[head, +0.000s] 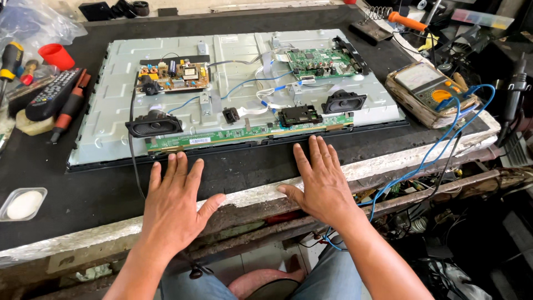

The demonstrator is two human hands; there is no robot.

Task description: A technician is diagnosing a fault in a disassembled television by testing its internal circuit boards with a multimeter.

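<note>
A flat television panel [111, 111] lies face down on the black workbench [66, 205], its back cover off. On its metal back sit a brown power board [175, 75], a green main board [322, 62], two black speakers [154, 124] [344, 101] and a long green strip board [244, 134] along the near edge. My left hand [175, 205] rests flat on the bench just before that edge, fingers spread and holding nothing. My right hand [322, 180] lies flat too, its fingertips almost touching the panel's frame.
A multimeter [433, 91] with blue leads [444, 150] sits at the right. A soldering iron [408, 21] lies behind it. At the left are a remote control [53, 93], red-handled screwdrivers [69, 108], a red cup [55, 55] and a small dish [23, 204].
</note>
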